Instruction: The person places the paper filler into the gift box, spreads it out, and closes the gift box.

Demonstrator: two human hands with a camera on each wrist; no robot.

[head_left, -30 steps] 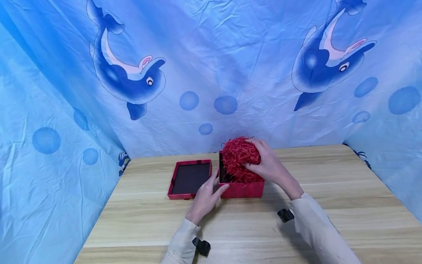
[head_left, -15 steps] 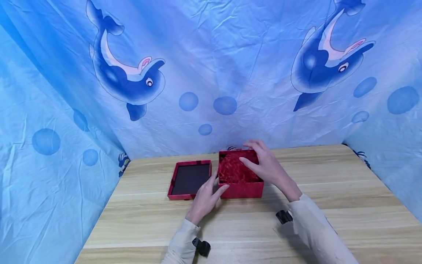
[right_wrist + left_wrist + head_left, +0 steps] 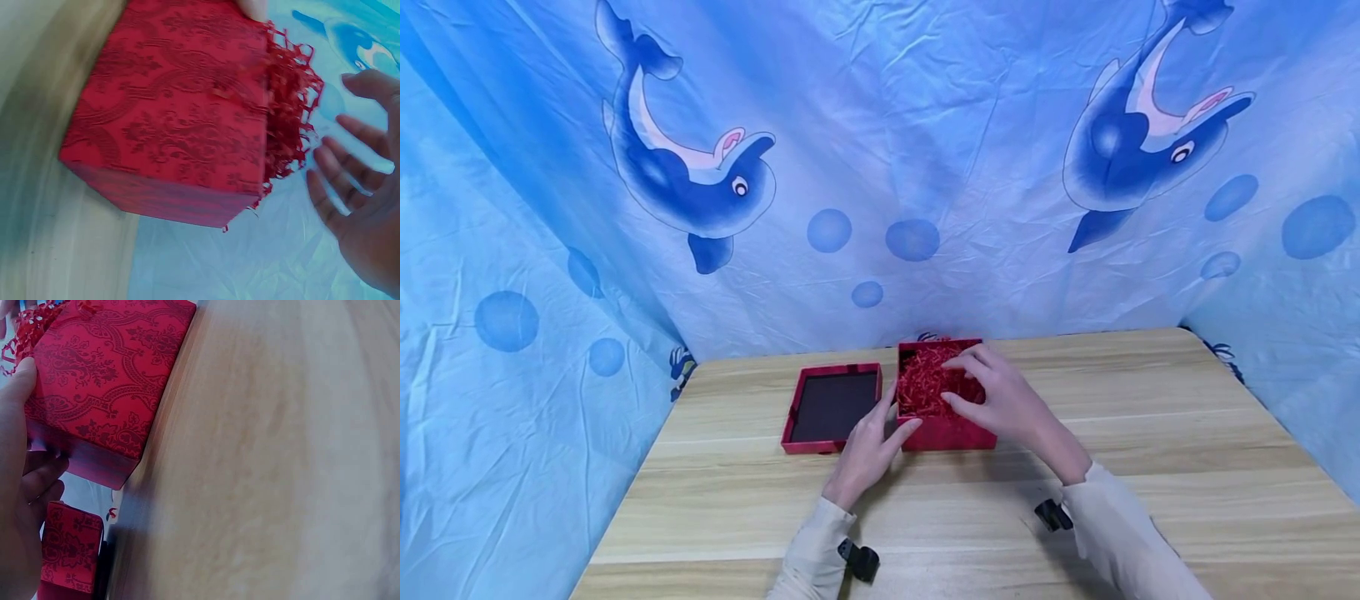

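Note:
A red patterned gift box (image 3: 951, 434) stands uncovered on the wooden table, filled with red shredded paper (image 3: 922, 382). My left hand (image 3: 867, 454) holds its near left corner, the thumb at the front top edge and the fingers along the left side. Above the box's right half is my right hand (image 3: 1003, 398), fingers spread and loosely bent, with nothing in them. The right wrist view shows a gap between that hand (image 3: 369, 169) and the paper strands (image 3: 287, 106) sticking up past the rim.
The box lid (image 3: 820, 447) lies upturned left of the box, its dark inside facing up, close by the left hand. A blue dolphin-print curtain (image 3: 880, 167) hangs behind the table (image 3: 1150, 417) and along both sides.
The right hand lowered the clump of shredded paper into the box and let it go; its fingers now hover over it. The left hand stayed at the box's corner.

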